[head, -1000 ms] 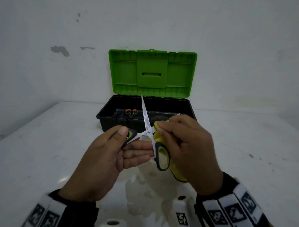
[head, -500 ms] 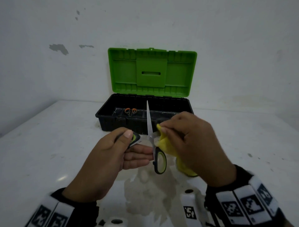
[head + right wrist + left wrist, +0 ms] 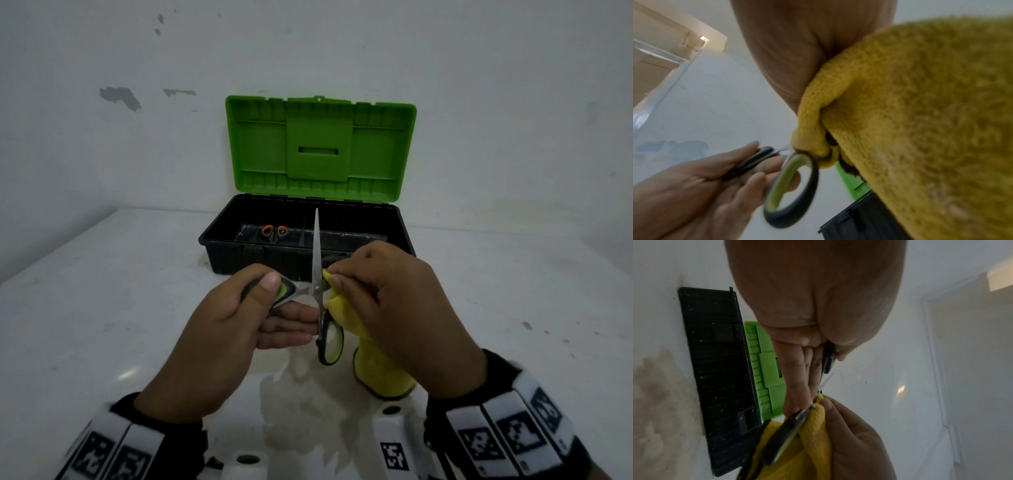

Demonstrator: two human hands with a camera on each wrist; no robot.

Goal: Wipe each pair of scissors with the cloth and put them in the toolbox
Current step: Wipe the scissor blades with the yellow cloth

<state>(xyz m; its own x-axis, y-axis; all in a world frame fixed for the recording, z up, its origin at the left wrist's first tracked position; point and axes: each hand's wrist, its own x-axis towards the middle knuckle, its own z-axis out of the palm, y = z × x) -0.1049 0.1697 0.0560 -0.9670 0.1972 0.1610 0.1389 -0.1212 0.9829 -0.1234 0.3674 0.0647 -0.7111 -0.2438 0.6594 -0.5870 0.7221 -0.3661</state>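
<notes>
My left hand (image 3: 260,308) grips one black-and-green handle of a pair of spread scissors (image 3: 318,284), thumb on top. One blade points straight up in front of the toolbox (image 3: 219,250); the free handle ring (image 3: 330,342) hangs down. My right hand (image 3: 373,294) pinches a yellow cloth (image 3: 346,318) against the scissors by the pivot; the second blade is hidden under it. The left wrist view shows the cloth (image 3: 813,443) beside the dark handle (image 3: 785,439). In the right wrist view the cloth (image 3: 910,113) fills the frame above the ring (image 3: 791,191). Orange-handled scissors (image 3: 274,231) lie inside the box.
The black toolbox stands open at the back of the white table (image 3: 102,308), its green lid (image 3: 318,147) upright against the wall. A damp stain (image 3: 308,411) marks the table under my hands. White camera mounts (image 3: 394,442) sit at the near edge.
The upright blade has swung from a left lean to vertical. My right hand with the cloth has slid right and down along the scissors toward the pivot. The left hand holds steady.
</notes>
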